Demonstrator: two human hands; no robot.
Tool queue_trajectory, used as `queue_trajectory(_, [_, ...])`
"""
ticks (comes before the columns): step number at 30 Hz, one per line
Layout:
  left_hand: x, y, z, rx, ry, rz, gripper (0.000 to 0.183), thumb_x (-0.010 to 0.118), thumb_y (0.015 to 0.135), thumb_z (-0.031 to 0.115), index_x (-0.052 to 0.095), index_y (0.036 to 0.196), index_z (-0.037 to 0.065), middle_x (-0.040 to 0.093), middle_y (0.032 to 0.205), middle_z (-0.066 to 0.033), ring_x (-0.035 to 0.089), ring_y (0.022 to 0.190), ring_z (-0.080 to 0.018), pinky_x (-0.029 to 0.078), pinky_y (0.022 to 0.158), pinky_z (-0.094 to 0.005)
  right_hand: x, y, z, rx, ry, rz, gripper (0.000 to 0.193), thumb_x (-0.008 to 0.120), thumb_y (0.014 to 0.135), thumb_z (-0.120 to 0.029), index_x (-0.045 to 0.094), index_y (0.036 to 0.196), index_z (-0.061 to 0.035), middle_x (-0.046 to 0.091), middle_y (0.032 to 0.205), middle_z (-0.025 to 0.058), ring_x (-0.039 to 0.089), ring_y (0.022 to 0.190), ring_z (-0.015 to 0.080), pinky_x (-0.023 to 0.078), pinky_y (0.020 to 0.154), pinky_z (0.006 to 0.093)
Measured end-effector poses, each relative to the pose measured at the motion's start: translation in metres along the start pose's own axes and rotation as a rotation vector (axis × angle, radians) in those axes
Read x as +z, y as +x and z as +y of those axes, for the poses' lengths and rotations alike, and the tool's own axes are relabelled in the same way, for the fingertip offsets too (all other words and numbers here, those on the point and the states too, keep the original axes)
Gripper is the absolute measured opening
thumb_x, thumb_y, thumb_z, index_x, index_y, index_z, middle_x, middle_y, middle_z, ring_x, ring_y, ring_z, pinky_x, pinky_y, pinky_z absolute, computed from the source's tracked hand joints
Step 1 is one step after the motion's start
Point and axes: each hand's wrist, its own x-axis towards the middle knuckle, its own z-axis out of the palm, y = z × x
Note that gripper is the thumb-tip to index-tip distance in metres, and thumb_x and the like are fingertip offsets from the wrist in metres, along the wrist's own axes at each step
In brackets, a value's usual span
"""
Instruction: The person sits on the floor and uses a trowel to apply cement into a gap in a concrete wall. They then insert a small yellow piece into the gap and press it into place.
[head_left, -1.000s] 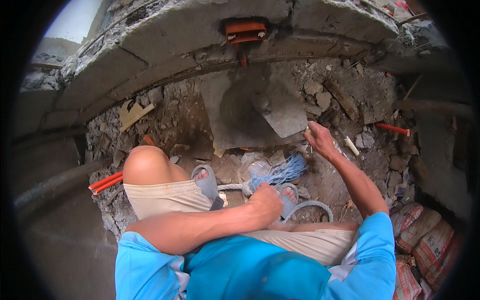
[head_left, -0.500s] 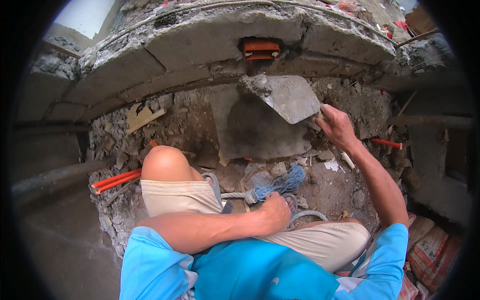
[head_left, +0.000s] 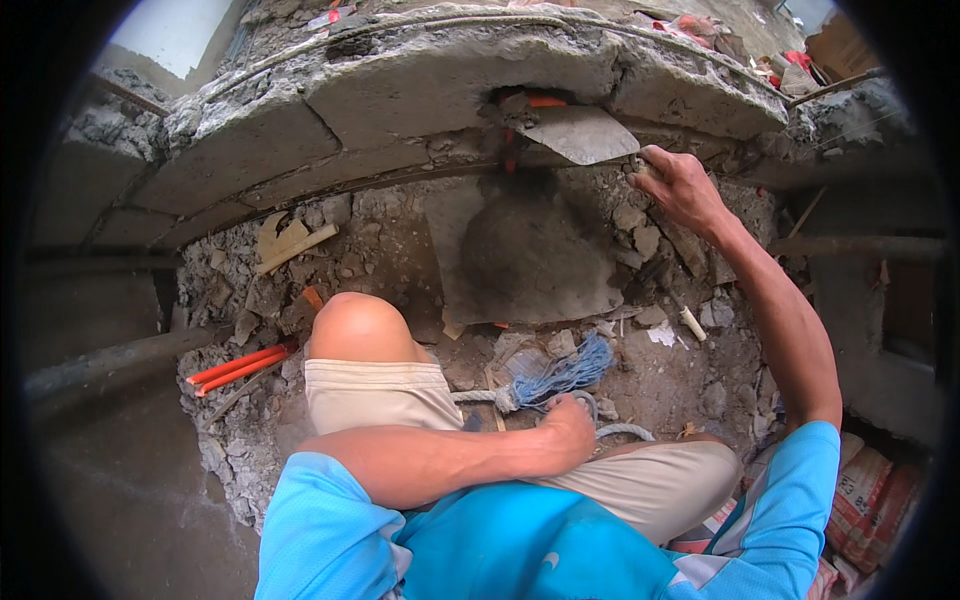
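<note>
My right hand (head_left: pixel 682 185) grips the handle of a trowel (head_left: pixel 584 134), its grey blade pointing left against the low concrete wall (head_left: pixel 400 90). A lump of mortar (head_left: pixel 516 110) sits by the blade tip at a recess in the wall. Inside that recess an orange box (head_left: pixel 546 101) is mostly covered by mortar and blade. Below lies a grey sheet (head_left: pixel 590 292) with a dark damp patch. My left hand (head_left: pixel 568 434) rests low over my lap with curled fingers, beside a rope (head_left: pixel 625 430) and a frayed blue tassel (head_left: pixel 570 372); whatever it holds is hidden.
Broken rubble (head_left: pixel 640 235) surrounds the sheet. Orange tubes (head_left: pixel 238 370) lie at the left near a grey pipe (head_left: pixel 120 358). A short cream tube (head_left: pixel 692 323) is at the right. Printed sacks (head_left: pixel 865 500) lie at the lower right. A cord (head_left: pixel 420 22) runs along the wall top.
The trowel has moved up and forward from over the sheet to the recess, its blade now hiding much of the orange box. My left hand has shifted slightly right.
</note>
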Motion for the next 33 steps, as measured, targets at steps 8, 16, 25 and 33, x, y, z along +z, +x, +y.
queue_trajectory(8, [0.003,0.006,0.008,0.021,0.021,-0.073,0.049,0.061,0.099,0.017,0.064,0.143,-0.005,0.068,0.145,-0.0221,0.064,0.135,-0.0330,0.053,0.090,-0.0515,-0.021,0.026,-0.001,0.087,0.126,-0.092,0.035,0.075,0.100,-0.027,0.060,0.097,0.0039,0.056,0.074,0.0182,0.052,0.070,0.0272,0.046,0.069,0.0470])
queue_trajectory(16, [-0.013,-0.010,0.008,0.044,0.001,-0.064,0.049,0.066,0.097,0.017,0.067,0.140,-0.007,0.068,0.145,-0.0256,0.063,0.137,-0.0388,0.052,0.086,-0.0526,-0.049,0.038,-0.010,0.180,0.104,-0.155,0.038,0.076,0.098,-0.031,0.062,0.096,0.0044,0.057,0.075,0.0105,0.052,0.071,0.0196,0.045,0.067,0.0440])
queue_trajectory(25, [-0.025,-0.021,0.002,0.047,0.005,0.027,0.031,0.071,0.092,0.016,0.080,0.117,0.000,0.078,0.120,-0.0148,0.070,0.111,-0.0296,0.052,0.071,-0.0469,-0.079,0.054,-0.053,0.319,0.094,-0.245,0.041,0.076,0.097,-0.031,0.071,0.114,0.0066,0.069,0.087,0.0117,0.068,0.076,0.0175,0.057,0.070,0.0379])
queue_trajectory(33, [-0.056,-0.040,-0.003,0.085,-0.029,0.029,0.023,0.073,0.092,0.017,0.085,0.108,0.006,0.082,0.106,-0.0121,0.075,0.101,-0.0307,0.053,0.074,-0.0483,-0.077,0.053,-0.030,0.274,0.145,-0.228,0.032,0.075,0.101,-0.026,0.058,0.087,-0.0023,0.050,0.073,-0.0037,0.049,0.065,0.0082,0.044,0.056,0.0317])
